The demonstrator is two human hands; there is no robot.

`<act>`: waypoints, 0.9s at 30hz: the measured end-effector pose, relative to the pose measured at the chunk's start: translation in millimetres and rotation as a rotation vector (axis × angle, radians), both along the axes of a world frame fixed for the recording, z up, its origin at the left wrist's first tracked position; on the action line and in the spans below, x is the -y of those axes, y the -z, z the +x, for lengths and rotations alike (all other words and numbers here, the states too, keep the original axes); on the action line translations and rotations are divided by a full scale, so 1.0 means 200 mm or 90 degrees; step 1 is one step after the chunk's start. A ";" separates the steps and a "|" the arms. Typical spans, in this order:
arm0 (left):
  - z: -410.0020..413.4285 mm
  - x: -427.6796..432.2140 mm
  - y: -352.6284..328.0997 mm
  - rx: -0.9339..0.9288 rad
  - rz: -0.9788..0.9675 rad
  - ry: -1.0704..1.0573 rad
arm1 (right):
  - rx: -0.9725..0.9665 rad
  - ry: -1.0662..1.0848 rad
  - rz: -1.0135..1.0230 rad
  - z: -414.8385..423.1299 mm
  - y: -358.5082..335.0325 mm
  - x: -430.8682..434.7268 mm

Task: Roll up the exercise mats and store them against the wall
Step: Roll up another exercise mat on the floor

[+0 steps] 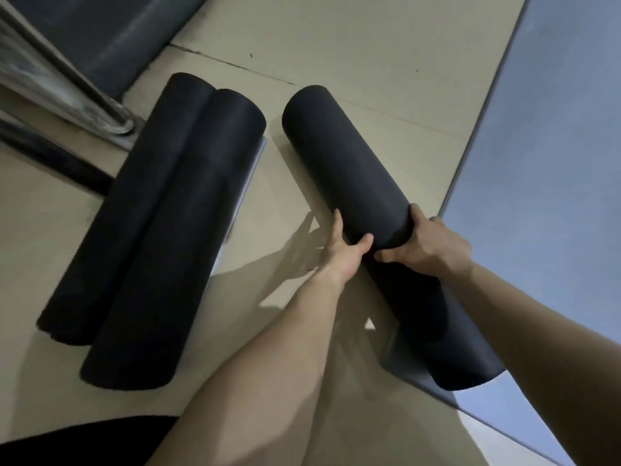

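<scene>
1. A person is looking down at a dark rolled mat [346, 163] that is lying on the beige floor [336, 45], just beside the edge of a flat blue-grey mat [554, 163] on the right.
2. The rolling appears done, though a loose grey flap is showing at the near end. The step in hand seems to be gripping the roll to move it to storage.
3. Two finished rolls [161, 223] are lying to the left, touching each other, near a metal post [84, 85].
4. The next move is likely calling for a firm lift that keeps the roll from unwinding. The flat mat is not yet rolled.
5. Both bare forearms are reaching forward. The left hand [342, 250] is cupping the roll's left side, with its thumb lying across the top. The right hand [426, 247] is clasping the right side, with its fingers curling over it.
</scene>
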State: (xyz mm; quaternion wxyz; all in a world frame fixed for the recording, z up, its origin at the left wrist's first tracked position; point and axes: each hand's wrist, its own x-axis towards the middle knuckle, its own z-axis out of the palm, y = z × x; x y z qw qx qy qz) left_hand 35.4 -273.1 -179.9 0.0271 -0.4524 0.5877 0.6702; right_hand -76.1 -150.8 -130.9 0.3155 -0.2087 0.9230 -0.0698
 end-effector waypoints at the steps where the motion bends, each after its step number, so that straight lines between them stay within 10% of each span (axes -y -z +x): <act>1: 0.01 0.01 0.03 0.008 0.009 0.004 | 0.009 -0.016 -0.001 -0.01 0.01 -0.01; 11: 0.12 -0.06 -0.02 0.039 0.098 -0.044 | 0.107 0.016 -0.101 0.09 0.02 0.00; 27: 0.93 0.67 -0.21 0.204 -0.213 -0.042 | 0.268 0.196 -0.320 1.11 0.15 0.73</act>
